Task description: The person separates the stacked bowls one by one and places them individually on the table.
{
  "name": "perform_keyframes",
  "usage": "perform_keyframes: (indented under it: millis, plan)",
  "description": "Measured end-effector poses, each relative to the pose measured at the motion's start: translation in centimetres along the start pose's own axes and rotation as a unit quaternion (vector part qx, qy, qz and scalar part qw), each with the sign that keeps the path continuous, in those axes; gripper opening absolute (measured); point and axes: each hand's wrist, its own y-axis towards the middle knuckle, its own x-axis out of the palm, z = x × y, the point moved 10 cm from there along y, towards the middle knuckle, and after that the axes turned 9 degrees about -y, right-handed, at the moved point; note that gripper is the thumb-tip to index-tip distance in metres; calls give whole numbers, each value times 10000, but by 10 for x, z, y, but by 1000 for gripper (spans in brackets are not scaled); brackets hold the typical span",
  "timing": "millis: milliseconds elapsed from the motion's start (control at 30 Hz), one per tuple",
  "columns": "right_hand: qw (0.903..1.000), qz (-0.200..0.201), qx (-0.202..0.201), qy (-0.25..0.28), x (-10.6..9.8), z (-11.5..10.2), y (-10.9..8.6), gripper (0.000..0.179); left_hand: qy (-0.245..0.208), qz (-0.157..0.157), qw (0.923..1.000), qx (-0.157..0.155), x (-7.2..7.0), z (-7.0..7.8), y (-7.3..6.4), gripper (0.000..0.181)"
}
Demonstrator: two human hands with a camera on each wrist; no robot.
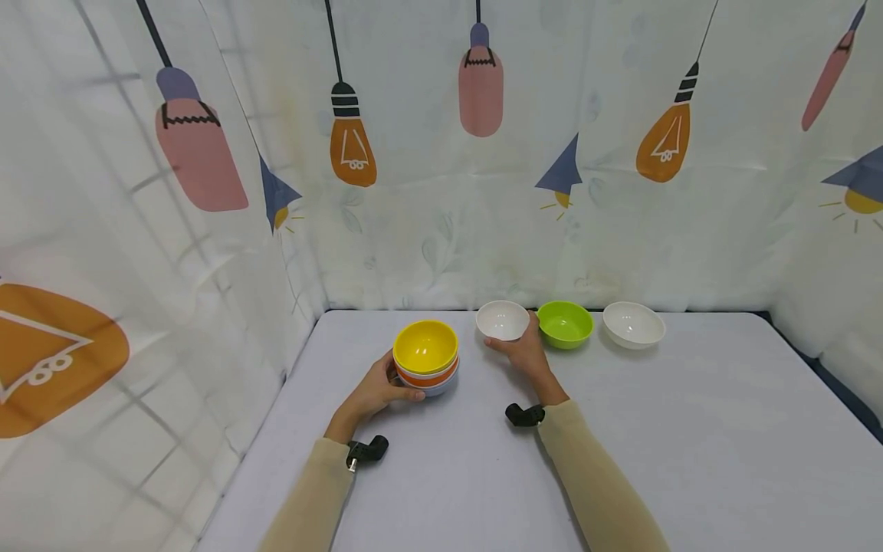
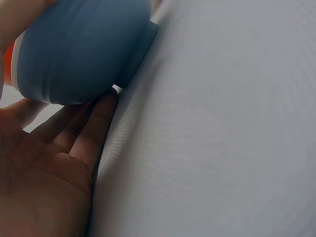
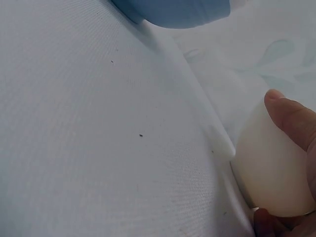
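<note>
Head view: the left hand [image 1: 372, 389] grips a stack of round bowls [image 1: 426, 349], yellow uppermost; from it the white bowl [image 1: 500, 320] grasped by the right hand [image 1: 527, 356] lies at two o'clock. Left wrist view: fingers [image 2: 96, 128] touch a smooth, footed blue bowl [image 2: 89, 54] toward eleven o'clock. Right wrist view: white bowl's curved wall, pinched, toward four o'clock, beside woven cloth [image 3: 123, 148].

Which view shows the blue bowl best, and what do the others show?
The left wrist view: the blue bowl is large, its side and foot visible, though the picture's top edge crops it. The head view shows only a strip below the yellow bowl; the right wrist view catches just part, at its top edge.
</note>
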Motion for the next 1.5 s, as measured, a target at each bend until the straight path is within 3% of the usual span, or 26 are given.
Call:
perform_keyframes:
  millis: [1500]
  plan:
    - [9997, 187, 74, -124, 0, -4, -3, 115, 4, 26, 10000, -10, 0, 1, 0, 97]
